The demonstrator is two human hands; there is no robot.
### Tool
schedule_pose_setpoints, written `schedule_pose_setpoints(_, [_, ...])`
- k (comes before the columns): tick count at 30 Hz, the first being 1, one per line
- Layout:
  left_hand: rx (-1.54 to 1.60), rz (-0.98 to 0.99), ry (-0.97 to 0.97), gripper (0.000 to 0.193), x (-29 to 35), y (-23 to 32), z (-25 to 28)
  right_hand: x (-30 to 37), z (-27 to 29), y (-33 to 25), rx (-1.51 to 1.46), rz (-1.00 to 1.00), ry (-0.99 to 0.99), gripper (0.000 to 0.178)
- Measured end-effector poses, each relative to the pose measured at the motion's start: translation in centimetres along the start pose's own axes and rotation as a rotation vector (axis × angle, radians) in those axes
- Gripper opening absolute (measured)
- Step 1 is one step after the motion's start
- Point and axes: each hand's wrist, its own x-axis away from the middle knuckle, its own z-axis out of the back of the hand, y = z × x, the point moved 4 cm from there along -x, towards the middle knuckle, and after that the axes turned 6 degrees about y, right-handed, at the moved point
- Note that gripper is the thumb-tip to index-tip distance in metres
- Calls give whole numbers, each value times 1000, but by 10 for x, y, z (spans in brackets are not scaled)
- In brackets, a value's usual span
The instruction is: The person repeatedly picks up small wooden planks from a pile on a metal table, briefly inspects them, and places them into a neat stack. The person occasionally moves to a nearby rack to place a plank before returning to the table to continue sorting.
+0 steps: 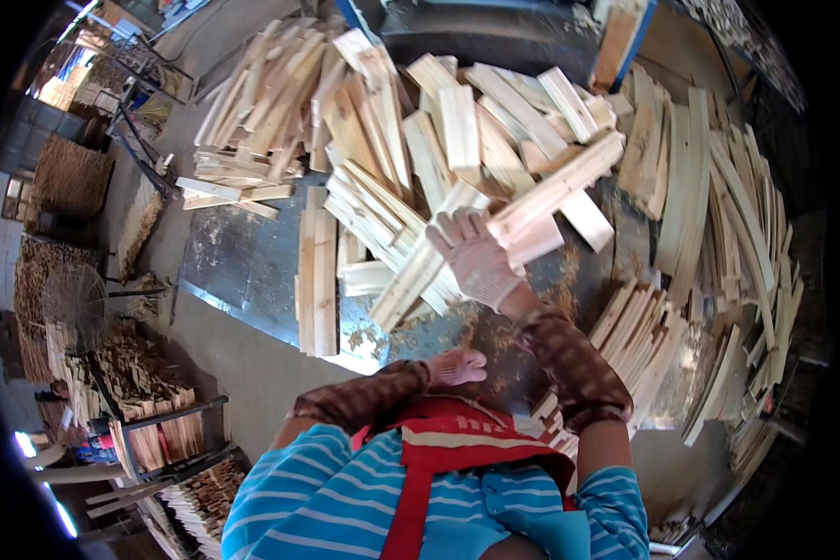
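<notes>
My right hand [481, 259], in a pale knitted glove, reaches over a heap of loose wooden boards. Its fingers are spread across a light board [411, 285] that slants from the heap toward the table's near side. Just beyond the fingers another board [560, 185] lies crosswise on top of the heap. Close to my red apron [481, 437], my left hand [457, 367] is curled into a loose fist, also gloved, with nothing visible in it. Left of the heap, narrow boards [318, 280] lie side by side on the dark metal table [243, 252].
Sticks [261, 84] are piled at the far left of the table. Long strips [747, 215] stand stacked along the right side, with a smaller bundle [639, 336] by my right forearm. Sawdust and chips lie on the tabletop. Racks of wood [163, 439] stand on the floor at left.
</notes>
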Motion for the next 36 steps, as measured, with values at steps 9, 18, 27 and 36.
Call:
schedule_pose_setpoints(9, [901, -181, 810, 49, 105, -28, 276, -56, 30, 26, -372, 256, -600, 48])
schedule_pose_setpoints(18, [235, 109, 1350, 97, 27, -48, 553, 122, 51, 62, -1968, -1136, -502, 69])
schedule_pose_setpoints(27, [-17, 476, 1196, 90, -53, -67, 542, 26, 19, 30, -2714, -1488, 131, 84])
schedule_pose_setpoints(36, [1301, -271, 902, 63, 56, -13, 356, -26, -9, 23, -2411, -1505, 153, 51])
